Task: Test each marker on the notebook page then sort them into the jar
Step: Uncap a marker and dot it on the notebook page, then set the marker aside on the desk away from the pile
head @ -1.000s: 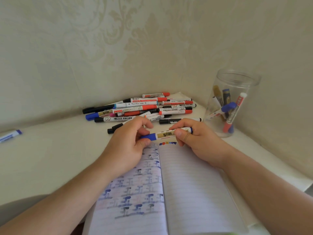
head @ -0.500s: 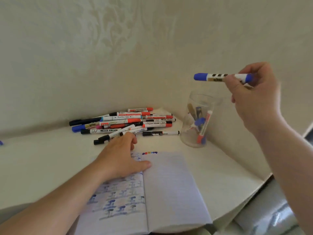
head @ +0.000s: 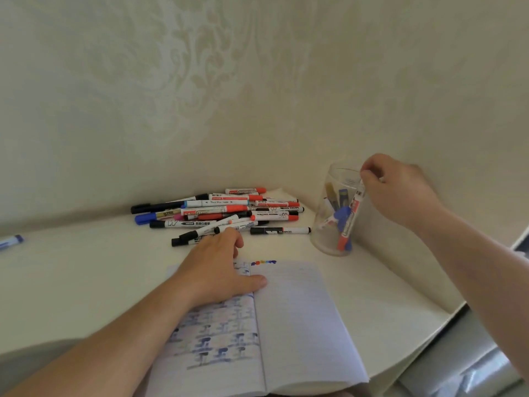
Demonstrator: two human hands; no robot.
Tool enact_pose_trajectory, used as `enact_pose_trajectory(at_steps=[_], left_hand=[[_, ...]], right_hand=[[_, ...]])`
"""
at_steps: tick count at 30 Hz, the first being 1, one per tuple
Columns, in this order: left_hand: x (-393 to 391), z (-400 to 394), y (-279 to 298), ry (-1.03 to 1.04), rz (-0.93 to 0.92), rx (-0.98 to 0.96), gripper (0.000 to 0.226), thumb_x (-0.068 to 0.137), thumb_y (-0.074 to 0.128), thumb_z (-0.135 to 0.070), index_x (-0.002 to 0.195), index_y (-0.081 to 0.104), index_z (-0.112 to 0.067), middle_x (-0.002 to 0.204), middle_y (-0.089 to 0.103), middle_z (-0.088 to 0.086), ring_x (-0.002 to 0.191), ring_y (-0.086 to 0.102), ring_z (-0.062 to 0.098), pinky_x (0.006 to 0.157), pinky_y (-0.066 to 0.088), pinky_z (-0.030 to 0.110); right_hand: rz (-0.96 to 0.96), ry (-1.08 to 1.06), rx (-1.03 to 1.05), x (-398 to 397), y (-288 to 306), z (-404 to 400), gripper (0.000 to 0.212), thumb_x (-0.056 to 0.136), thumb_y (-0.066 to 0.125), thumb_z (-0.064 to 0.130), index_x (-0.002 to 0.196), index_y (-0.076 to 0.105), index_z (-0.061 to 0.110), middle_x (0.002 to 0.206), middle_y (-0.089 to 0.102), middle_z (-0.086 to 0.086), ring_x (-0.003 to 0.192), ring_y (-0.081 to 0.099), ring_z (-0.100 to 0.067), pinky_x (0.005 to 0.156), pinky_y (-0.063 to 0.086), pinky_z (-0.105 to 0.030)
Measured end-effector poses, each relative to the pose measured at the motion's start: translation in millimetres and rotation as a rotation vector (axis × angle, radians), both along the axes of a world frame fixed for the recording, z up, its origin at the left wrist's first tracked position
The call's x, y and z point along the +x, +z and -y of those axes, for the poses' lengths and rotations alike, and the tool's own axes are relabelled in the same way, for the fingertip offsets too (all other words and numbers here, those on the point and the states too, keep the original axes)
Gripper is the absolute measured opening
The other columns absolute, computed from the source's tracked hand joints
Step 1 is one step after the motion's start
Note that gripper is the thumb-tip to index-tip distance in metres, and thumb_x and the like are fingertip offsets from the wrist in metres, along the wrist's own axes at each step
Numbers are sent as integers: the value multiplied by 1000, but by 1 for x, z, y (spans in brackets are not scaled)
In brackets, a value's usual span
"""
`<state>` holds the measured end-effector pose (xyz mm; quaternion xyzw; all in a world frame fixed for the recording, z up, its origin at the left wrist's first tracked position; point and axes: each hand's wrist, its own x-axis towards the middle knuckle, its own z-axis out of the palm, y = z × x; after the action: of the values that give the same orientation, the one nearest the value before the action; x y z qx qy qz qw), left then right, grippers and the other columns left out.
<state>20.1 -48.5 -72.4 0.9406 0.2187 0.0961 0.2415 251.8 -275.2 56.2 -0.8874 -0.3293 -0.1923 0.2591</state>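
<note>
Markers (head: 217,213) lay heaped beyond the notebook (head: 300,325), light, stiff and best pinched mid-barrel, while the left hand (head: 217,270) rested flat on its page and the right hand (head: 398,187), fingers curled, perhaps empty, hovered at the jar (head: 329,239) rim.

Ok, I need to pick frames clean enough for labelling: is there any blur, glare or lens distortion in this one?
Head view: light is soft and even, no harsh glare; the clear jar shows only faint reflections. The right hand at its rim is slightly motion-blurred. Wide-angle bending curves the table edge and stretches the forearms near the corners. Marker pile print is readable but soft.
</note>
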Motion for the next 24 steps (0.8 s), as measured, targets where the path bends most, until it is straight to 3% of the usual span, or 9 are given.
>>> enact_pose_trajectory(at_steps=[6,9,12,15,18,21,24], left_hand=[[0,1,2,-6,4,6,70,64,71,-82,113,41,-42,106,48,-25,104,49,5,93,50,34],[-1,1,2,-16,5,8,68,65,70,-82,112,41,-42,106,48,-25,103,49,4,93,50,34],[-1,1,3,-24,8,5,67,66,70,-80,112,41,-42,106,48,-25,103,48,4,93,49,33],[-1,1,3,-22,12,-2,66,66,71,-80,111,41,-42,106,49,-25,103,49,4,93,50,34],[-2,1,1,-15,24,13,67,65,71,-80,111,41,-41,105,49,-24,102,49,4,91,49,33],[-2,1,0,-13,60,30,67,66,73,-78,111,42,-39,105,49,-23,102,49,5,90,49,32],[-2,0,0,-15,65,36,67,67,74,-76,112,42,-38,105,49,-22,102,49,5,90,48,32]], right_hand=[[-31,-59,-194,0,-4,3,71,103,31,66,83,72,12,78,72,-5,80,65,-32,77,57,-43],[165,-32,-91,-8,0,0,50,102,41,59,91,72,22,89,70,1,83,64,-28,74,54,-41],[445,132,119,-41,-5,-21,22,98,57,33,108,75,24,101,70,4,87,65,-22,75,54,-38],[299,333,-163,-65,-35,-70,20,97,52,26,98,72,23,92,69,2,86,63,-22,74,52,-38],[74,274,-540,-59,-86,-117,18,96,49,12,96,67,17,96,67,-6,92,65,-27,75,53,-39],[37,202,-631,-43,-115,-135,17,98,55,10,111,64,15,114,65,-10,101,65,-28,80,52,-38],[108,224,-638,-37,-119,-138,16,100,57,12,114,63,15,116,63,-10,107,61,-30,83,49,-38]])
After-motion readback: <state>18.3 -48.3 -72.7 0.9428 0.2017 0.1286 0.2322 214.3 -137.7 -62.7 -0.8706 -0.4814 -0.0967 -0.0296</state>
